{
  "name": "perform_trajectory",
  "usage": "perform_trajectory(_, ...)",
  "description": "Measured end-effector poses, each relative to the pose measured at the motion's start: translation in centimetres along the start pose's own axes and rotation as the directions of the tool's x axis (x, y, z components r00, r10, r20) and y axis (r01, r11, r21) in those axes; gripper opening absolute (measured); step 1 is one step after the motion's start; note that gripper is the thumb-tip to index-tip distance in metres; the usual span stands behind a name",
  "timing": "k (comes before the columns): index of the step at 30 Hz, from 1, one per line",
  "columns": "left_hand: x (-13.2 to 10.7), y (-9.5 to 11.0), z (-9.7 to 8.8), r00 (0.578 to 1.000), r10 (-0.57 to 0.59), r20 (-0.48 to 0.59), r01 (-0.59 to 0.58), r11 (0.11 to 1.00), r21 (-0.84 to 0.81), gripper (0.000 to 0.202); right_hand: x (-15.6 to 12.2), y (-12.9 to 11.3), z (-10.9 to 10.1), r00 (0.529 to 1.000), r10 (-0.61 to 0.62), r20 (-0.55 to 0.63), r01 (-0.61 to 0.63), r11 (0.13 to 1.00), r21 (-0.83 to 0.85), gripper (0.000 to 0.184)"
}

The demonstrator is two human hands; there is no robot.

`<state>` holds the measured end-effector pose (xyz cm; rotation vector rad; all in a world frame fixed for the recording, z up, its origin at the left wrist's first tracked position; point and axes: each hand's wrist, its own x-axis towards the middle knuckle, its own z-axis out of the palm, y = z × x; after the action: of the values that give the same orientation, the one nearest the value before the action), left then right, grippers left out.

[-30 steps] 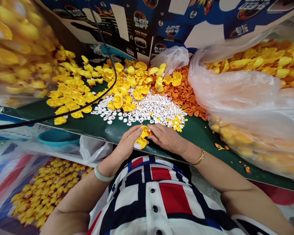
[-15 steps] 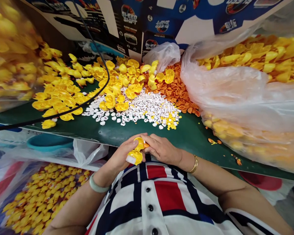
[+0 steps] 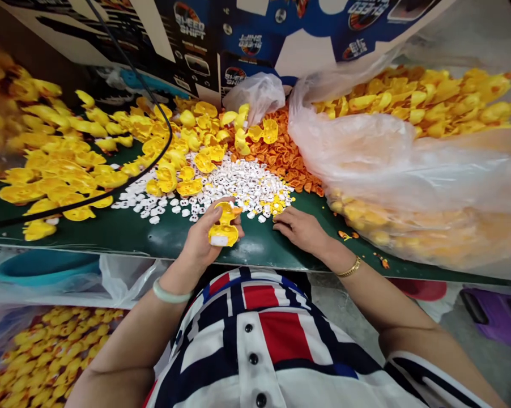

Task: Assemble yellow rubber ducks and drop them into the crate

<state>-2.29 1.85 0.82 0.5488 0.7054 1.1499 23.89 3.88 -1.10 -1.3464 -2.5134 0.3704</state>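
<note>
L hand (image 3: 202, 232) has hold of an open, two-lobed yellow plastic duck shell (image 3: 224, 225), fingers closed round it, thumb on its left edge, fingertips showing on the right; hollow side up, above the near edge of the dark green tabletop (image 3: 255, 249). Small orange plastic pc (image 3: 235, 210) sits at the shell's upper right, a white patch (image 3: 219, 241) at its near end.

Key relation: pile of tiny yellow discs (image 3: 272, 201) lies just beyond R hand (image 3: 300, 229) fingertips, a bit left; R is the nearer hand by far. Shell's well left of R fingers, w/ a gap btwn; its long axis runs roughly away from the body, far end leaning slightly right.

R hand pose: forearm in from lower right, back of hand up, low at the tabletop, fingers bent & pointing left, thumb near index. Can't tell if anything's btwn the tips. Printed white plastic pcs (image 3: 234, 184) spread left of the discs; curved orange plastic pcs (image 3: 285, 156) heaped behind.
</note>
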Motion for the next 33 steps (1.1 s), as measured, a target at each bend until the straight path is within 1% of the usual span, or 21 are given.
perform_trajectory(2,0.7,-0.4,0.4,0.999,0.010,-0.042,-0.010,1.000,-0.014,0.045,0.3,0.0,0.7,1.000,-0.005,0.001,0.005,0.998,-0.056,0.017)
perform_trajectory(5,1.5,-0.8,0.6,0.993,0.050,-0.107,-0.050,0.999,0.005,0.049,0.9,-0.1,1.1,1.000,-0.020,0.011,0.021,0.992,-0.127,0.019)
perform_trajectory(6,1.7,-0.9,0.5,0.990,0.063,-0.125,-0.063,0.998,0.008,0.049,1.1,-0.3,1.2,0.999,-0.038,0.014,0.039,0.991,-0.127,0.019)
perform_trajectory(8,2.2,-1.0,0.4,0.984,0.084,-0.158,-0.085,0.996,0.000,0.048,1.6,-1.3,1.1,0.993,-0.113,-0.014,0.112,0.991,-0.067,0.021)
perform_trajectory(9,2.4,-1.0,0.5,0.981,0.093,-0.173,-0.097,0.995,-0.011,0.047,2.0,-2.1,1.1,0.984,-0.169,-0.053,0.168,0.986,-0.021,0.021)
perform_trajectory(11,2.7,-1.2,0.6,0.975,0.104,-0.195,-0.113,0.993,-0.034,0.045,2.7,-3.8,1.1,0.945,-0.290,-0.149,0.298,0.954,0.032,0.022)
perform_trajectory(13,2.9,-1.2,0.9,0.970,0.106,-0.218,-0.119,0.992,-0.049,0.043,3.5,-5.2,1.3,0.898,-0.390,-0.204,0.402,0.916,0.017,0.024)
perform_trajectory(15,2.8,-1.2,1.0,0.965,0.090,-0.248,-0.106,0.993,-0.053,0.041,4.1,-6.1,1.8,0.870,-0.450,-0.203,0.455,0.890,-0.026,0.026)
perform_trajectory(17,2.7,-1.0,1.0,0.958,0.055,-0.281,-0.077,0.995,-0.069,0.037,4.4,-6.4,2.3,0.864,-0.472,-0.177,0.468,0.881,-0.066,0.028)
perform_trajectory(20,2.3,-0.8,0.7,0.949,-0.022,-0.314,-0.019,0.992,-0.126,0.031,4.2,-6.2,3.1,0.870,-0.462,-0.170,0.457,0.887,-0.072,0.028)
perform_trajectory(22,2.2,-0.7,0.6,0.946,-0.060,-0.319,0.013,0.989,-0.147,0.031,3.9,-6.1,3.5,0.875,-0.447,-0.184,0.453,0.892,-0.013,0.027)
perform_trajectory(24,2.2,-0.8,0.5,0.943,-0.062,-0.327,0.012,0.988,-0.152,0.032,3.8,-6.3,3.8,0.883,-0.423,-0.203,0.447,0.891,0.084,0.025)
perform_trajectory(26,2.3,-0.9,0.5,0.938,-0.038,-0.344,-0.019,0.987,-0.161,0.032,4.0,-6.7,3.9,0.897,-0.368,-0.243,0.419,0.883,0.211,0.021)
perform_trajectory(28,2.6,-1.0,0.4,0.939,-0.017,-0.344,-0.043,0.985,-0.166,0.031,4.6,-7.1,3.7,0.922,-0.275,-0.271,0.360,0.867,0.344,0.016)
perform_trajectory(29,2.7,-1.0,0.3,0.942,-0.003,-0.337,-0.055,0.985,-0.163,0.032,5.0,-7.1,3.4,0.939,-0.226,-0.260,0.319,0.857,0.406,0.013)
perform_trajectory(31,2.9,-0.8,-0.2,0.949,0.048,-0.312,-0.097,0.985,-0.141,0.033,6.2,-6.5,2.5,0.972,-0.148,-0.183,0.220,0.847,0.484,0.014)
perform_trajectory(32,3.0,-0.7,-0.5,0.951,0.086,-0.299,-0.129,0.984,-0.126,0.034,6.9,-5.8,1.7,0.983,-0.119,-0.140,0.173,0.859,0.483,0.015)
perform_trajectory(33,3.1,-0.5,-0.8,0.949,0.125,-0.288,-0.164,0.980,-0.113,0.034,7.7,-4.8,0.9,0.990,-0.088,-0.107,0.127,0.886,0.447,0.016)
